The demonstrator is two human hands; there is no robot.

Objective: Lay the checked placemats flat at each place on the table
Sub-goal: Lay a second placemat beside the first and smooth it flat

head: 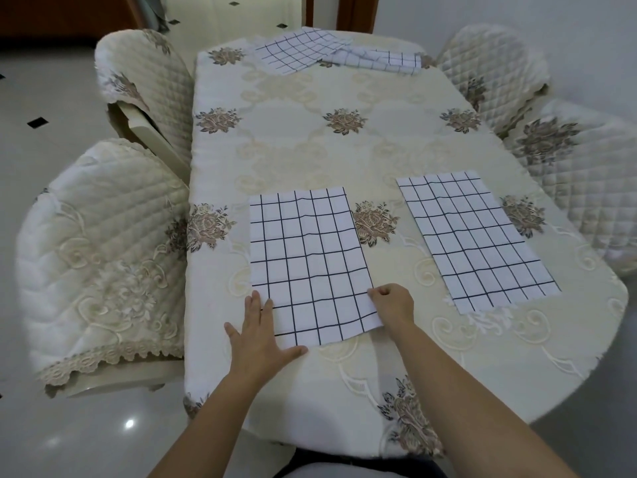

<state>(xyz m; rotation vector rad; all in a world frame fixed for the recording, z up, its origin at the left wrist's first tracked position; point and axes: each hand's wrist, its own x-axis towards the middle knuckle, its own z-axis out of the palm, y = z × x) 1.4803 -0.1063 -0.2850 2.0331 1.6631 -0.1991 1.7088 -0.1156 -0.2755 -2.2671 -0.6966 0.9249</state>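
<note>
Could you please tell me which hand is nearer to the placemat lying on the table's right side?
Right. The right hand pinches the right edge of the near placemat, left of the right placemat; the left hand presses that near mat's left corner, farther away.

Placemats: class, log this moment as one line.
near mat: flat | left hand: pressing corner | right hand: pinching edge | right mat: laid | far mats: overlapping

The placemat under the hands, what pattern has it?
The placemat is white with thin dark grid lines; head view.
</note>
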